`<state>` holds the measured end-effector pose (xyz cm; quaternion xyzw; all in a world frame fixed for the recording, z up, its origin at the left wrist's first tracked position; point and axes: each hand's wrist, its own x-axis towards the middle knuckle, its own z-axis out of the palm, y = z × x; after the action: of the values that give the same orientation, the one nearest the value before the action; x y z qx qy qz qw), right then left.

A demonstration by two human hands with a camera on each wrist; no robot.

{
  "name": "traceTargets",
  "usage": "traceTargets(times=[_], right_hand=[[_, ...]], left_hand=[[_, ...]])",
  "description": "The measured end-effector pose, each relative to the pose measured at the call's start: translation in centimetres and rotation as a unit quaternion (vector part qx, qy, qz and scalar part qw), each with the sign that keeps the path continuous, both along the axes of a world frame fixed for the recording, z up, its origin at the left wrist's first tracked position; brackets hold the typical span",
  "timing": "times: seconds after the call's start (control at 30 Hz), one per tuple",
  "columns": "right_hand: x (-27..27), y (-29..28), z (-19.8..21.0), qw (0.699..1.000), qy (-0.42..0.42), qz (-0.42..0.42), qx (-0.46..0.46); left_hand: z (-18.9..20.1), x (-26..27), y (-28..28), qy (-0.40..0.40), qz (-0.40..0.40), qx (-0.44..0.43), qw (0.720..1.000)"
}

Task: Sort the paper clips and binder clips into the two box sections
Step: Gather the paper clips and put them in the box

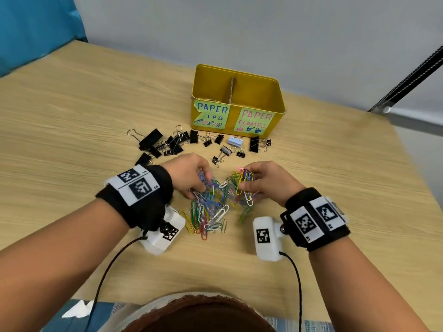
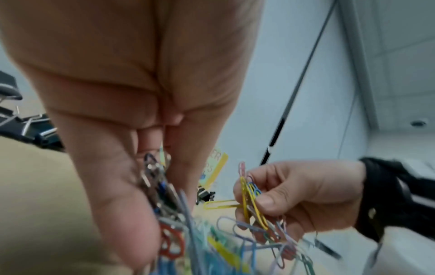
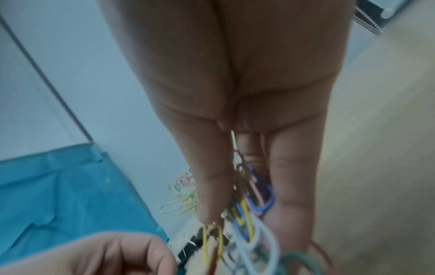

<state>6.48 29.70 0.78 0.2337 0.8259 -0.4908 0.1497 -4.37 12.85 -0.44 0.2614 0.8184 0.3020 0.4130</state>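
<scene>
1. Both hands are in the pile of coloured paper clips (image 1: 211, 207) on the wooden table (image 1: 72, 121), right in front of the person. The left hand (image 1: 189, 173) has its fingers curled round a bunch of clips, and the right hand (image 1: 263, 180) pinches its own bunch between thumb and fingers.
2. Handling-wise I'd say these are light, springy wire, and they hook into each other, so a grab likely drags extras along. Pinching a bundle tight across the middle seems the safest bet.
3. The binder clips (image 1: 177, 142) lie scattered between the pile and the yellow tin box (image 1: 239, 101). They look stiffer and chunkier, so I'd take them by the body or the wire handles.
4. The box has a cardboard divider (image 1: 232, 91) and sections labelled for clips and clamps.
5. The tabletop looks smooth, so clips could slide. A grey wall (image 1: 263, 32) is behind, with a blue sheet (image 1: 36, 27) at the far left.
</scene>
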Motion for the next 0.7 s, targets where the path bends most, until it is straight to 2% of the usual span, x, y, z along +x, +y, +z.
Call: traceTargets(times=[0.1, 0.23, 0.33, 0.5, 0.6, 0.7], right_hand=[[-0.7, 1.1, 1.7, 0.996, 0.043, -0.014, -0.074], [-3.1, 2.2, 5.4, 0.986, 0.109, -0.024, -0.126], [-6.1, 2.7, 8.8, 0.973, 0.176, -0.033, -0.146], [-11.8, 2.7, 12.8, 0.942, 0.282, -0.079, -0.167], [-15.0, 2.7, 12.7, 0.917, 0.32, -0.115, -0.208], [-17.4, 2.6, 11.4, 0.911, 0.33, -0.142, -0.201]], left_hand=[[1.1, -1.3, -0.1, -0.057, 0.026, 0.077, 0.995], [4.6, -3.3, 0.5, -0.1, 0.068, 0.197, 0.973], [7.8, -5.5, 1.4, -0.083, 0.094, 0.268, 0.955], [11.6, -8.8, 3.4, -0.011, 0.17, 0.34, 0.925], [12.0, -10.9, 4.9, 0.027, 0.205, 0.359, 0.91], [11.2, -12.7, 6.2, 0.058, 0.236, 0.362, 0.9]])
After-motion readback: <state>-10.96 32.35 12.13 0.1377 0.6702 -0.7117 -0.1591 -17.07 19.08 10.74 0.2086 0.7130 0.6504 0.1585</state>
